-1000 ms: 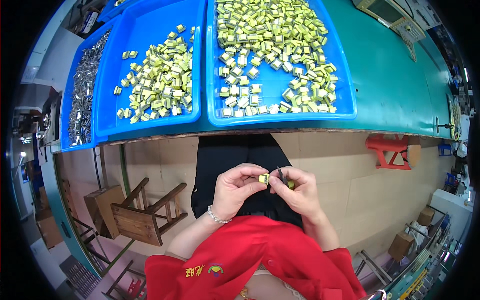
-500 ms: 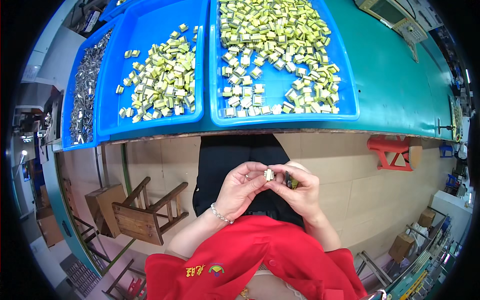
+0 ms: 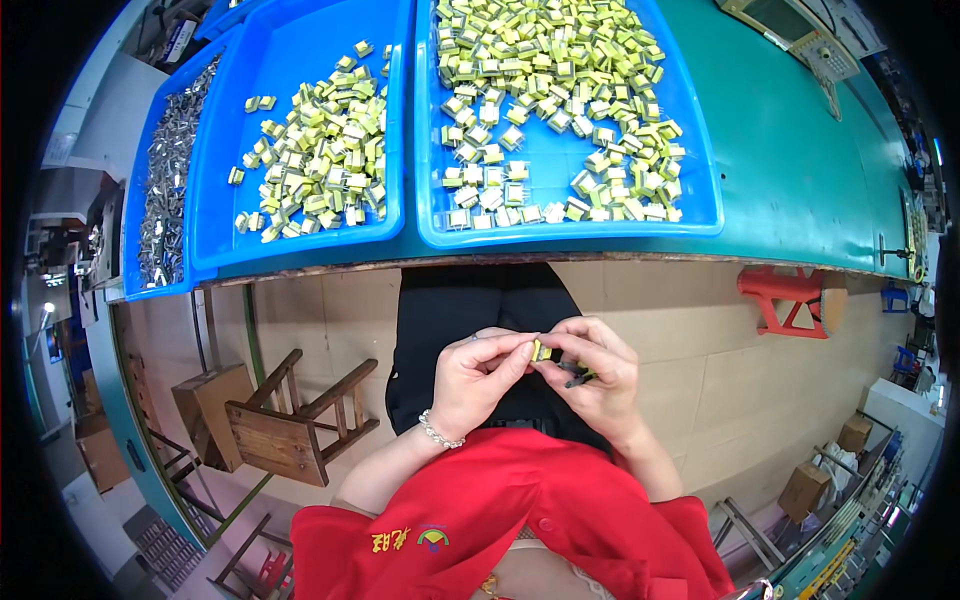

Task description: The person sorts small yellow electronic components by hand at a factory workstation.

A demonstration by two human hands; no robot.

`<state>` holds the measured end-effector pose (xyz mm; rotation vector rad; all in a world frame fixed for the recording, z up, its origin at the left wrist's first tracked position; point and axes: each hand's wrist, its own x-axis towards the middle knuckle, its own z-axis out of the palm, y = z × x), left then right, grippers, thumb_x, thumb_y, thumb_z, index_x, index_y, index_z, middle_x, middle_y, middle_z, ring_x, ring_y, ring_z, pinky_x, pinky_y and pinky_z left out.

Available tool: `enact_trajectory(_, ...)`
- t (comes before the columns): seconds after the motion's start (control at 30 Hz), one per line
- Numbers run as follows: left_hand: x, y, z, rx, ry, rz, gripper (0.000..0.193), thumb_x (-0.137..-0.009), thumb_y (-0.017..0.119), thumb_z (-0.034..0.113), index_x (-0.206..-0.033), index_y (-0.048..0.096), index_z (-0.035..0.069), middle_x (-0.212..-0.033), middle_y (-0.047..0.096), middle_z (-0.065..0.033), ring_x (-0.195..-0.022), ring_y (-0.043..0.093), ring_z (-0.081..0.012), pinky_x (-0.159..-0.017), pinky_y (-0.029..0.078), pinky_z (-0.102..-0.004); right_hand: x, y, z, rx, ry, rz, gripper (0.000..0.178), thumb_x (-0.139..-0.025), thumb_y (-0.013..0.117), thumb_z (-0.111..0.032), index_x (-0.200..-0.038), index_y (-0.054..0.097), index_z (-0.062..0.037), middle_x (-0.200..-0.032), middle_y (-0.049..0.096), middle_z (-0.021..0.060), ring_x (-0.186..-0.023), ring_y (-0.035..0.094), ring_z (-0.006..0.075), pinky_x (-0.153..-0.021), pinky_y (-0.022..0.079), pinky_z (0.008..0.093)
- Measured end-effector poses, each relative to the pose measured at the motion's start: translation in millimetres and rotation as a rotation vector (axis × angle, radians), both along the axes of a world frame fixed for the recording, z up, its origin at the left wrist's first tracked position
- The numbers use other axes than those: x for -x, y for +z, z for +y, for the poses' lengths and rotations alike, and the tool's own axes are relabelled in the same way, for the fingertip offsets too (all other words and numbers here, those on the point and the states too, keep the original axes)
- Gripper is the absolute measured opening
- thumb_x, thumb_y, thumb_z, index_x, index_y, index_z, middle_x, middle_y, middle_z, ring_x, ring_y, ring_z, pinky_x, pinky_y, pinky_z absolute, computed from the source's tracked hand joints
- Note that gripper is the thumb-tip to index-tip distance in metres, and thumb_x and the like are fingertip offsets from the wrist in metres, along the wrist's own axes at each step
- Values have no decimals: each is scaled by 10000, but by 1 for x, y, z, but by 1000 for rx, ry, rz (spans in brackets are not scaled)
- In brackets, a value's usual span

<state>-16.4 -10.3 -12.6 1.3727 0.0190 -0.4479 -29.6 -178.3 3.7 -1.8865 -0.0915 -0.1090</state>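
Note:
Between my two hands, over my lap, is a small yellow-taped transformer (image 3: 541, 351). My left hand (image 3: 474, 378), wearing a chain bracelet at the wrist, is closed with thumb and index finger pinching it. The fingertips of my right hand (image 3: 606, 378) press on it from the other side. Held against the right fingers is also a small dark and yellow-green thing (image 3: 577, 375), mostly covered, whose kind I cannot make out. Ahead on the bench, transformers of the same sort (image 3: 540, 60) fill much of a blue tray (image 3: 560, 238), and another pile (image 3: 330, 150) lies in the blue tray (image 3: 300, 243) to its left.
A narrow blue tray of shiny metal parts (image 3: 168, 180) stands at the far left of the green bench (image 3: 790, 150). On the floor are a wooden stool (image 3: 285, 440) and cardboard box (image 3: 212, 405) at left, and a red stool (image 3: 785, 300) at right. An instrument (image 3: 805, 50) sits at back right.
The transformer has been turned in my fingers, showing more yellow now. My left hand has closed over it, and the dark thing in my right fingers has tilted lower.

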Motion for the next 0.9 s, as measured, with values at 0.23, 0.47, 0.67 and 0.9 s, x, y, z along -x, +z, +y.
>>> enact_trajectory(0.23, -1, 4, 4, 86, -50, 113, 197, -943, 582, 40, -1105, 667, -33, -1004, 667, -96, -854, 665, -140, -786, 552, -248, -1, -3, -7, -21, 42, 2, 296, -710, 745, 75, -992, 697, -1, -952, 647, 84, -633, 525, 84, -558, 440, 215)
enact_trajectory(0.47, -7, 4, 5, -10, -59, -49, 206, -906, 630, 25, -1103, 677, -9, -1001, 688, -92, -880, 672, -124, -772, 545, -224, 0, -2, -7, -37, 41, 29, 302, -712, 736, 83, -1003, 692, 17, -926, 659, 88, -640, 544, 91, -561, 440, 217)
enact_trajectory(0.67, -9, 9, 5, -222, -92, -295, 179, -845, 674, -18, -1021, 703, -17, -955, 697, -120, -801, 688, -145, -689, 550, -228, 2, -2, -7, -35, 48, 38, 320, -715, 738, 79, -1025, 690, 13, -920, 659, 85, -637, 545, 94, -557, 438, 218)
enact_trajectory(0.9, -8, 12, 3, -350, -58, -452, 152, -815, 697, -23, -966, 707, -18, -914, 706, -131, -773, 699, -190, -670, 554, -253, 1, -2, -7, -27, 60, 20, 318, -711, 741, 83, -1017, 689, 12, -916, 658, 88, -643, 554, 101, -554, 442, 224)
